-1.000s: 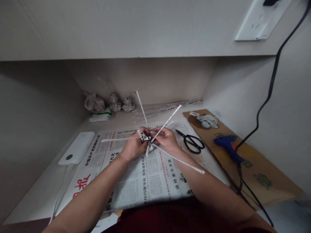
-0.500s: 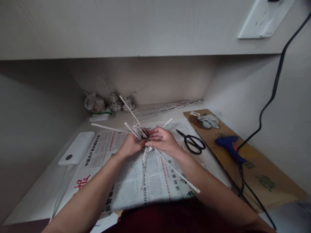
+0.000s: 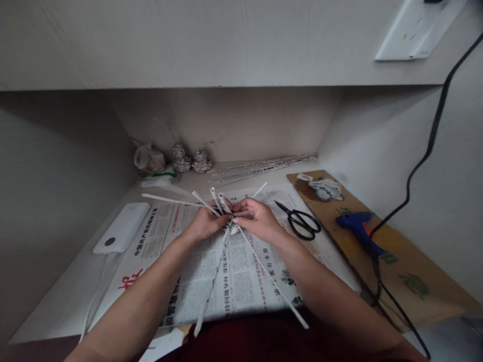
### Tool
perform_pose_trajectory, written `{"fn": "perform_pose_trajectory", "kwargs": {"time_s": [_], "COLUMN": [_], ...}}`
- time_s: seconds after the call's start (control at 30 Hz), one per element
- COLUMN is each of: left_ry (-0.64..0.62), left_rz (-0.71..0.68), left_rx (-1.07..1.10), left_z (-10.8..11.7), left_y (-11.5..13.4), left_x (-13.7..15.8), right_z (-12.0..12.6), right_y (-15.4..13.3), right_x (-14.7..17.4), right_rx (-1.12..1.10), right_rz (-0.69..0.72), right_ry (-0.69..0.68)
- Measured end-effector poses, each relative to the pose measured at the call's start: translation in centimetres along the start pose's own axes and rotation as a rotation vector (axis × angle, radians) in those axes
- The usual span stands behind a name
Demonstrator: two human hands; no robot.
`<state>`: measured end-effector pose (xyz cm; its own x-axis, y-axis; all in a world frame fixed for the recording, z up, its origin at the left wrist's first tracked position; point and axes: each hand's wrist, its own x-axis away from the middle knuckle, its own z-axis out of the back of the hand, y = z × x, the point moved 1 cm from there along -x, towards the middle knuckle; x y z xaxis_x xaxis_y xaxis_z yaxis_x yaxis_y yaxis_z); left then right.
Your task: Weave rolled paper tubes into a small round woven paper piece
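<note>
Between the left hand (image 3: 206, 224) and right hand (image 3: 259, 220), both pinching them, paper sticks (image 3: 225, 203) splay outward, their join mostly hidden. Beyond the left hand, a bag (image 3: 149, 157) holds something too dim to identify. High beyond the right hand, a socket (image 3: 417, 32) is cut off.

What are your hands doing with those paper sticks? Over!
Left hand holding paper sticks. Right hand at their centre, grip unclear. Ends splayed above newspaper. Scissors to the right, apart from hands.
</note>
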<state>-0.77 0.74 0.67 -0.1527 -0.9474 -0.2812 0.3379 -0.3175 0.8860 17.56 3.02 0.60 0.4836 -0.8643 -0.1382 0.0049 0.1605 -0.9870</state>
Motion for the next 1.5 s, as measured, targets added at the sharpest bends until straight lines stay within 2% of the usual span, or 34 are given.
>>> {"fn": "perform_pose_trajectory", "kwargs": {"time_s": [0.2, 0.4, 0.7, 0.9, 1.17, 1.33, 1.5], "left_ry": [0.021, 0.057, 0.134, 0.159, 0.224, 0.256, 0.263], "left_rz": [0.057, 0.085, 0.074, 0.020, 0.046, 0.040, 0.021], "left_rx": [0.094, 0.090, 0.035, -0.022, -0.083, -0.059, -0.103], "left_z": [-0.1, -0.4, -0.9, -1.3, -1.9, -1.9, -1.7], "left_y": [-0.7, -1.3, 0.4, 0.3, 0.2, 0.8, 1.1], "left_x": [-0.1, 0.0, 0.1, 0.2, 0.1, 0.1, 0.2], "right_z": [0.3, -0.2, -0.1, -0.8, -0.9, -1.3, -1.4], "right_y": [-1.0, -0.3, 0.1, 0.9, 2.5, 2.8, 2.6], "right_x": [0.4, 0.3, -0.1, -0.2, -0.6, -0.7, -0.8], "right_rx": [0.126, 0.243, 0.056, 0.107, 0.080, -0.116, -0.135], "right_rz": [0.001, 0.090, 0.113, 0.037, -0.034, -0.079, -0.071], "right_ry": [-0.039, 0.045, 0.154, 0.238, 0.362, 0.340, 0.290]}}
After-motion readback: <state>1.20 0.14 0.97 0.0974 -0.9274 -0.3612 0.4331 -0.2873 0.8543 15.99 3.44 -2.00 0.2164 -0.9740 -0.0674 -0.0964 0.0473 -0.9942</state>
